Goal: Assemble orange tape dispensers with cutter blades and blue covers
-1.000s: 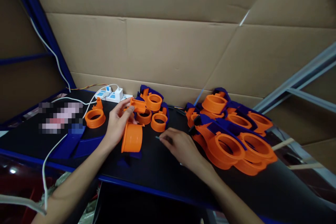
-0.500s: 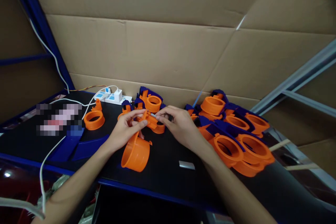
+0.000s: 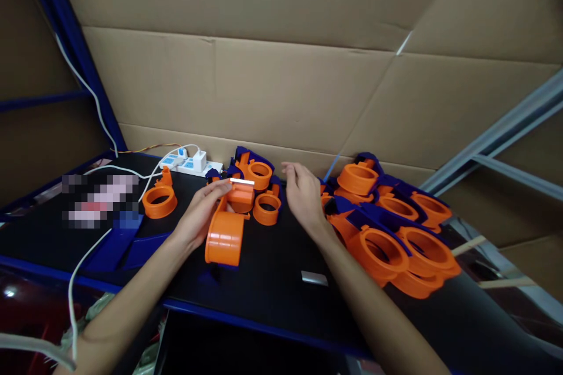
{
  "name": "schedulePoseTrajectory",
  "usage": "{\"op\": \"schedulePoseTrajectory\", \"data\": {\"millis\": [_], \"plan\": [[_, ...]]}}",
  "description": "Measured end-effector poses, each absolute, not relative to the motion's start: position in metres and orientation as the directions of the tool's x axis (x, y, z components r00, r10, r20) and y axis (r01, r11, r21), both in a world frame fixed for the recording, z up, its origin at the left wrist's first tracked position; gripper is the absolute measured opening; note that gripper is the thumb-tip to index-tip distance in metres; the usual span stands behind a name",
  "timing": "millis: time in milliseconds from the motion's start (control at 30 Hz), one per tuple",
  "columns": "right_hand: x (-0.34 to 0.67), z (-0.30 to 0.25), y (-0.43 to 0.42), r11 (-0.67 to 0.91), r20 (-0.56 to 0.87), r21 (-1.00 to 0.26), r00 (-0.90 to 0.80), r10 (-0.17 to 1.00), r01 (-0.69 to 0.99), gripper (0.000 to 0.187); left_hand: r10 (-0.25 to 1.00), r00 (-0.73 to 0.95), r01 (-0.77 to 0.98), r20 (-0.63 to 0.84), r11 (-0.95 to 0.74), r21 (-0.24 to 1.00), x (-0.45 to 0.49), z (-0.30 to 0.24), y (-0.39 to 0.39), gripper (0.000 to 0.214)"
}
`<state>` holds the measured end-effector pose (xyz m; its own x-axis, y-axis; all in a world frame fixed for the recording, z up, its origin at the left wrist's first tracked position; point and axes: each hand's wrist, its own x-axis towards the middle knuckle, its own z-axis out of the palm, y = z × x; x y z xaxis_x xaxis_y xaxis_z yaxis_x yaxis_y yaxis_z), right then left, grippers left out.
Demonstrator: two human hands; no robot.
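My left hand point(image 3: 200, 214) grips an orange plastic part point(image 3: 225, 235) with a wide cylindrical body and a bracket on top, held just above the black table point(image 3: 272, 281). A small bright metal strip point(image 3: 242, 181) lies across the top of that bracket. My right hand point(image 3: 302, 193) hovers to the right of the part with fingers spread and nothing in them. Loose orange rings point(image 3: 266, 207) lie between the two hands.
A heap of orange and blue ring assemblies point(image 3: 387, 228) fills the table's right side. One orange ring point(image 3: 159, 200), blue flat pieces point(image 3: 127, 240), a white power strip point(image 3: 189, 161) with cables and a small metal plate point(image 3: 314, 277) also lie here. Cardboard walls stand behind.
My right hand picked a small strip off the table, brought it to the orange part's bracket, then let go and drew back open. My left hand tilted the part.
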<state>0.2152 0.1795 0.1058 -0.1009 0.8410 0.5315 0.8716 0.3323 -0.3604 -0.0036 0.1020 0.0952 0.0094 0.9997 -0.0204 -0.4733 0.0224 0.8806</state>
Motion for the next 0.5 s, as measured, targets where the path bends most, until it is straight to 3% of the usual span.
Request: {"op": "schedulePoseTrajectory", "data": {"millis": [233,500], "plan": [[0.234,0.062,0.211,0.057,0.314,-0.203,0.010,0.949,0.978,0.054,0.995,0.043,-0.552,-0.093,0.101,0.827,-0.006,0.098,0.102,0.022],[0.244,0.043,0.215,-0.047,0.237,-0.104,0.071,0.969,0.994,0.054,0.988,0.076,-0.579,-0.137,0.156,0.800,-0.004,0.100,0.098,0.020]]}}
